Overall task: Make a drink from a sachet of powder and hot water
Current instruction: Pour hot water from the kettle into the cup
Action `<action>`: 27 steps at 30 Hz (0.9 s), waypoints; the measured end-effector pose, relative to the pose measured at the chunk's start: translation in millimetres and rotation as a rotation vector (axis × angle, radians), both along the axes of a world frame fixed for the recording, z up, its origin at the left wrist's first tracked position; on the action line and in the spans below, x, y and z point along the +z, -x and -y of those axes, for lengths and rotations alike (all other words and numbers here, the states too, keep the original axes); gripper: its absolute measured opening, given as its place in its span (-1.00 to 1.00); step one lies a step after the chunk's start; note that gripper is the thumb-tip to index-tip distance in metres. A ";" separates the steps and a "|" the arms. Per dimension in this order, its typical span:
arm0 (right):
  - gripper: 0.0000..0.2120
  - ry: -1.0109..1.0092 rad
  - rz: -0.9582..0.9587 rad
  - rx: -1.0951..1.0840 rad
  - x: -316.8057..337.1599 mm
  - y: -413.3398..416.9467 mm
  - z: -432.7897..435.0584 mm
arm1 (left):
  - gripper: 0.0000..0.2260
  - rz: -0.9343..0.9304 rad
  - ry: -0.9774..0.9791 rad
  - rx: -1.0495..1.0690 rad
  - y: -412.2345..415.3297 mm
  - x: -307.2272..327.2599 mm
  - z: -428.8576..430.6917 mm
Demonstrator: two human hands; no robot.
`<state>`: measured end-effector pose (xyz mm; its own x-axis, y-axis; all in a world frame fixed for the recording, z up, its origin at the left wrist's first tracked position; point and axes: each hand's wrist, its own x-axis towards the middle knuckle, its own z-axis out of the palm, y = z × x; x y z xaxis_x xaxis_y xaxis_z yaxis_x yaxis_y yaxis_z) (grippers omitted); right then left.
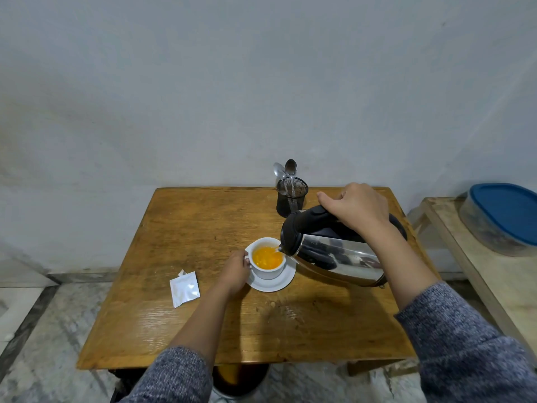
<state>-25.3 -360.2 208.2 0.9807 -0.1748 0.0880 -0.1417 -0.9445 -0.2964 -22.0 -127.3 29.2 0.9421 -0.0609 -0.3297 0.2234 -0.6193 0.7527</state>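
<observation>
Head view. A wooden tabletop [186, 237] stands against a pale wall. The right hand [356, 209] is closed around the black handle of a steel kettle [340, 257]; its fingers wrap over the far side of the handle and are hidden there. The kettle is tilted steeply, its spout directly over the right rim of a white cup [266, 270], and a thin stream of water, hard to make out, enters the orange liquid inside. The cup stands on a white saucer [273, 283], whose right edge is covered by the kettle body. The left hand [234, 271] rests at the cup's left side with its fingers curled at the cup handle; most of that handle is hidden behind them, so the exact grip cannot be told. A torn silver sachet [184, 288] lies flat on the tabletop to the left of the left hand, apart from it. At the far edge, a dark mesh holder [291, 200] contains two spoons [286, 171]. A blue-lidded container [501, 218] on a neighbouring bench is cut off by the right frame edge.
</observation>
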 end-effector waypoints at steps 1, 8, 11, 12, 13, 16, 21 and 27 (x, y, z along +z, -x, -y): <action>-0.45 0.000 -0.003 -0.001 0.1 0.0 0.2 | -0.75 -0.007 0.003 0.003 0.2 0.3 0.2; -0.45 0.001 -0.004 -0.002 -1.3 -0.2 -1.0 | -0.73 -0.003 0.015 0.007 1.4 -0.1 0.2; -0.46 0.004 -0.006 -0.005 -0.8 -2.0 -1.5 | -0.73 0.001 0.024 0.007 1.0 -0.4 -0.3; -0.46 0.006 -0.007 -0.003 -1.0 -2.8 -1.7 | -0.73 0.002 0.026 0.005 0.8 -0.4 -0.4; -0.45 0.009 -0.009 0.000 -1.1 -3.2 -1.9 | -0.73 0.001 0.026 0.003 0.6 -0.1 -0.4; -0.45 0.015 -0.006 0.014 -1.6 -3.8 -1.9 | -0.72 -0.010 0.024 0.008 0.4 0.1 -0.1; -0.46 -0.001 -0.007 0.017 2.4 -2.8 -2.8 | -0.72 -0.019 0.025 0.019 1.2 1.1 1.3; -0.47 0.005 -0.001 0.027 4.5 -1.1 -3.9 | -0.71 -0.026 0.010 0.014 1.8 2.9 1.5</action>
<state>-24.2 -356.4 212.7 0.9851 -0.1478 0.0881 -0.1164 -0.9494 -0.2918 -23.8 -128.8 32.1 0.9340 -0.0518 -0.3535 0.2512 -0.6082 0.7530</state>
